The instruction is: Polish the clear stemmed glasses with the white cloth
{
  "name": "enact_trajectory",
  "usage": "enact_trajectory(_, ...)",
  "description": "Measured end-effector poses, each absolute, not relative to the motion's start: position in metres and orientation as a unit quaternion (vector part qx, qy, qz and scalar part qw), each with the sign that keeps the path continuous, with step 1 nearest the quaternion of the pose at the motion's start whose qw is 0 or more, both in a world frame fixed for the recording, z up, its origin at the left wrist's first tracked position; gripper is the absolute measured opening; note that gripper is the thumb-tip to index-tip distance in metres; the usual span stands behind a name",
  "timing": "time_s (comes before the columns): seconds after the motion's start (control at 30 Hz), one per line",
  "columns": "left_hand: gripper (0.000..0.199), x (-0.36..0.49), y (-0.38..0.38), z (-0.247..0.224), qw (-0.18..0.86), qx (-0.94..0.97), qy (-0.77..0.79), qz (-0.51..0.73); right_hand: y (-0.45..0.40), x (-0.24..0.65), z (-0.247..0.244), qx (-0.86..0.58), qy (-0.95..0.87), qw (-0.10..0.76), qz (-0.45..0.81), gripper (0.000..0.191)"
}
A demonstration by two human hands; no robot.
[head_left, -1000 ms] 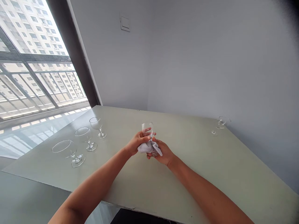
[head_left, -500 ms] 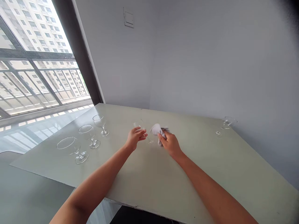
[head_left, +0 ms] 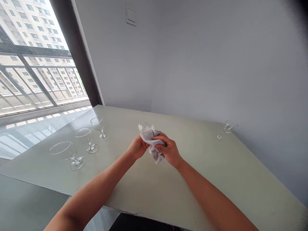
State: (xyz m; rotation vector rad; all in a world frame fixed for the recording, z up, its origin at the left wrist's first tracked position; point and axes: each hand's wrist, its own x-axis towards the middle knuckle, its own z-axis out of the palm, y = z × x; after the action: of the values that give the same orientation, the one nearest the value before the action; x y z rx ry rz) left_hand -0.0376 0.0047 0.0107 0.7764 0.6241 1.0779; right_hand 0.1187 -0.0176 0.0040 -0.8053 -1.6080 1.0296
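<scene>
Over the middle of the table, my left hand is closed on a clear stemmed glass, whose bowl shows beyond the fingers. A light grey cloth covers the glass's lower part and hides some of my left fingers. My right hand grips this cloth from the right, pressing it against the glass, and the cloth's loose end hangs below. The two hands are close together.
Three stemmed glasses stand at the left: a near one, a middle one and a far one. Another glass is near the table's right edge. Walls border the pale table behind.
My right hand has moved left, bringing the cloth from beside the glass onto it. My left fingers have closed more around the glass. The view has shifted slightly.
</scene>
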Motion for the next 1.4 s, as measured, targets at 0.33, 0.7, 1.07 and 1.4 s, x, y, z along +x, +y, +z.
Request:
enact_trajectory(0.33,0.033,-0.039,0.011,0.005,0.652,0.333,0.306,0.608,-0.022,0.092,-0.013,-0.311,-0.321,0.512,0.733,0.039)
enact_trajectory(0.7,0.055,-0.052,0.014,0.019,0.436,0.414,0.354,0.716,-0.042,0.136,0.009,-0.416,-0.825,0.162,0.346,0.039)
enact_trajectory(1.07,0.052,-0.015,-0.019,0.003,0.478,0.482,0.370,0.633,-0.005,0.110,0.020,-0.496,-0.827,0.242,0.103,0.018)
enact_trajectory(1.4,0.040,-0.006,0.003,-0.049,0.383,0.648,0.516,0.409,0.066,0.237,-0.038,-0.694,-0.545,0.420,0.212,0.012)
